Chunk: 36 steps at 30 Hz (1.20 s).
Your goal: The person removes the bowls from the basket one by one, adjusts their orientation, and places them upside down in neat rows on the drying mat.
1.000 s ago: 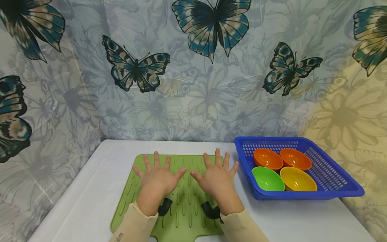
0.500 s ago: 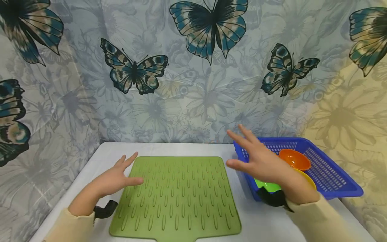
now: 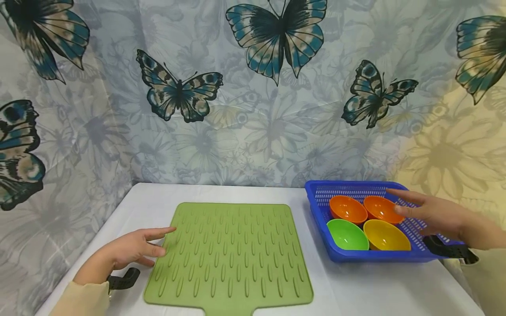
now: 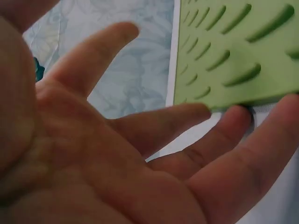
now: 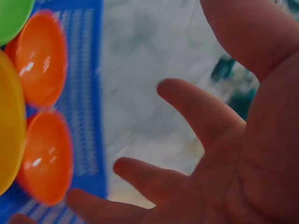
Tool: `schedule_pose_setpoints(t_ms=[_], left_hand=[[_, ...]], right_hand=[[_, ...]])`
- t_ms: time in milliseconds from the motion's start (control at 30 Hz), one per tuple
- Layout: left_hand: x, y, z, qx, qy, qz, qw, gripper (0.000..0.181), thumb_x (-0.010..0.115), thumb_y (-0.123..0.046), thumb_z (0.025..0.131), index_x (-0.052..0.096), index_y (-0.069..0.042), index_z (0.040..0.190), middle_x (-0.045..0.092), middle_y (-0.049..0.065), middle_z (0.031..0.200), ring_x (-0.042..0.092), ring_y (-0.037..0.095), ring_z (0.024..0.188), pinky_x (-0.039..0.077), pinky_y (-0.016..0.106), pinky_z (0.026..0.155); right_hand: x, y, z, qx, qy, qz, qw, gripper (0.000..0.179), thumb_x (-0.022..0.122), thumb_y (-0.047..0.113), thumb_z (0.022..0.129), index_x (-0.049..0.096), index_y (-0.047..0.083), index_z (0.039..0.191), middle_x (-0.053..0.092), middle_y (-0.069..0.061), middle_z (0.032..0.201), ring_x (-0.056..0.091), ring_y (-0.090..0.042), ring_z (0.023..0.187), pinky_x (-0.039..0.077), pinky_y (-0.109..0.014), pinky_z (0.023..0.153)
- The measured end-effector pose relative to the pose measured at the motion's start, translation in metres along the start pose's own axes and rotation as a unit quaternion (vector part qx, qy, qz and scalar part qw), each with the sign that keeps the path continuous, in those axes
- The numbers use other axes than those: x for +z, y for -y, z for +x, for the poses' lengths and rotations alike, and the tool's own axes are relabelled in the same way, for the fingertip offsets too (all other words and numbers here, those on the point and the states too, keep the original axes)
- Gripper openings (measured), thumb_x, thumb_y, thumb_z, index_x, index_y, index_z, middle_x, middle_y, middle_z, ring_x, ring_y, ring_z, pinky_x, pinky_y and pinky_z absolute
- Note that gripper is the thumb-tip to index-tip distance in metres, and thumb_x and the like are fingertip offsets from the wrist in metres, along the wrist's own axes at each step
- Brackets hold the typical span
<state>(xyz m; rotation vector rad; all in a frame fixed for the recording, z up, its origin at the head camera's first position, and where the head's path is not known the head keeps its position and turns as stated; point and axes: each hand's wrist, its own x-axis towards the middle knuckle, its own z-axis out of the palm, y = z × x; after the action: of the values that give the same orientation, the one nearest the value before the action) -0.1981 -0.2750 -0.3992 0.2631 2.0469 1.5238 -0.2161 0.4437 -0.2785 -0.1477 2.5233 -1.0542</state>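
My left hand (image 3: 128, 250) is at the left edge of a green ridged mat (image 3: 233, 254), fingers extended and apart, holding nothing. In the left wrist view its fingertips overlap the mat's edge. My right hand (image 3: 446, 217) hovers over the right side of a blue plastic basket (image 3: 344, 255), fingers spread and nothing in them. The basket holds two orange bowls (image 3: 348, 210), a green bowl (image 3: 347, 235) and a yellow bowl (image 3: 387, 236). The fingertips overlap the right-hand orange bowl (image 3: 378, 208) in the head view. Seen from the right wrist, the palm faces the bowls.
A white cloth (image 3: 154, 195) covers the table under the mat and basket. Behind it hangs a fabric backdrop (image 3: 261, 140) printed with butterflies and flowers. Black straps (image 3: 446, 248) sit at both wrists. The mat's handle (image 3: 229, 310) runs off the near edge.
Both hands were side by side above the mat. They have moved apart, the left to the mat's left edge, the right across to the basket's right side. The bowls have stayed put.
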Motion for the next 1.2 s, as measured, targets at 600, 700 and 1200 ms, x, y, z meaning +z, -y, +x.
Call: schedule_pose_setpoints(t_ms=[600,700,1200], left_hand=[[-0.005,0.026,0.005,-0.037,-0.083,0.04,0.9951,0.065,0.078,-0.002,0.083,0.05,0.008,0.141,0.011,0.026,0.16,0.06,0.025,0.093,0.056,0.043,0.072],[-0.004,0.029,0.005,-0.034,-0.084,0.043,0.995,0.067,0.077,0.0,0.083,0.048,0.009,0.142,0.013,0.026,0.159,0.059,0.025,0.086,0.056,0.041,0.068],[-0.006,0.03,0.009,-0.021,-0.092,0.065,0.9935,0.066,0.076,0.005,0.082,0.047,0.012,0.141,0.02,0.024,0.159,0.05,0.026,0.087,0.057,0.042,0.068]], right_hand=[[0.002,-0.069,0.03,0.045,0.051,0.059,0.9959,0.061,0.056,0.02,0.104,0.029,-0.012,0.148,0.02,-0.044,0.147,0.047,-0.049,0.122,0.046,-0.059,0.095],[0.003,-0.073,0.032,0.049,0.062,0.069,0.9945,0.057,0.055,0.017,0.104,0.031,-0.014,0.146,0.014,-0.046,0.147,0.051,-0.044,0.119,0.047,-0.059,0.094],[0.005,-0.076,0.04,0.073,0.063,-0.004,0.9953,0.048,0.058,0.021,0.102,0.051,-0.013,0.135,0.035,-0.044,0.137,0.052,-0.038,0.112,0.048,-0.054,0.093]])
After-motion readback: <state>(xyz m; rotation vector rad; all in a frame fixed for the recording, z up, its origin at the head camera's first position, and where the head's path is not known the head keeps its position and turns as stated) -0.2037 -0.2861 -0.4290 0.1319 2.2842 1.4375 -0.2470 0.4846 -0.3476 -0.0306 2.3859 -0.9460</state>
